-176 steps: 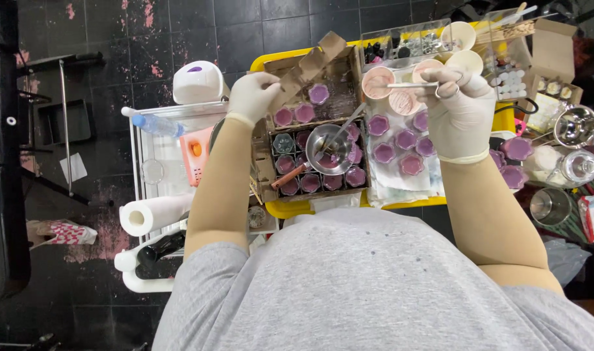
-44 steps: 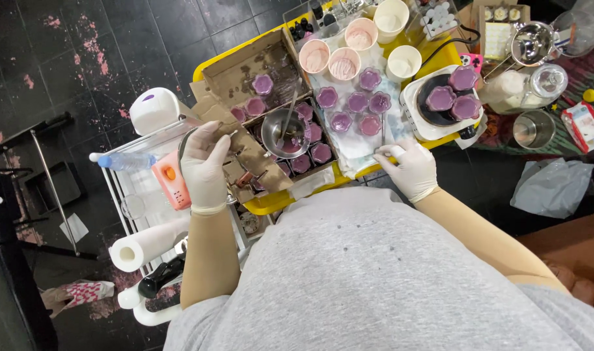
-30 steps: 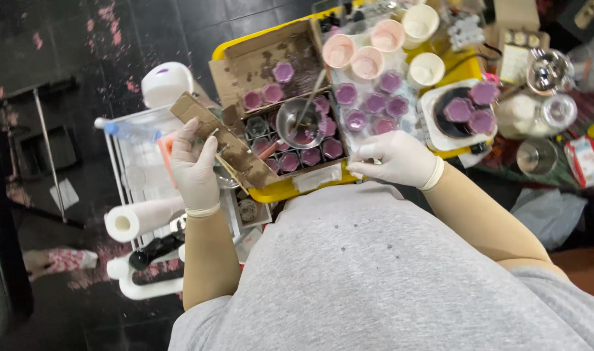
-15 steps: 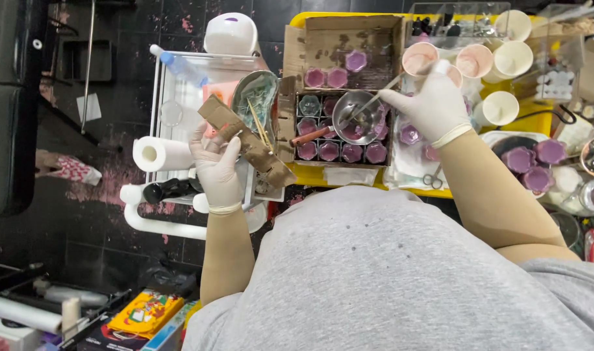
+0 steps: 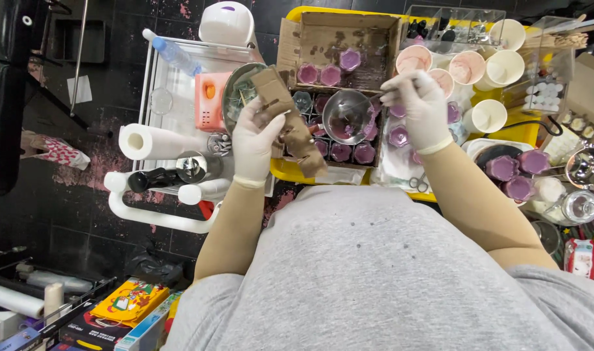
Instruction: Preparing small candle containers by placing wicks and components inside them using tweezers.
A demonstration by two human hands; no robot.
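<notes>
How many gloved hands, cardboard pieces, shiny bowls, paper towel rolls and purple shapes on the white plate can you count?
Gloved hands: 2 (left hand, right hand)
Brown cardboard piece: 1
Metal bowl: 1
Paper towel roll: 1
Purple shapes on the white plate: 3
Total: 8

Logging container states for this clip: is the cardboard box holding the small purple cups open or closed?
Open. The cardboard box has its flaps up, and the purple cups and bare stained bottom inside show from above.
</notes>
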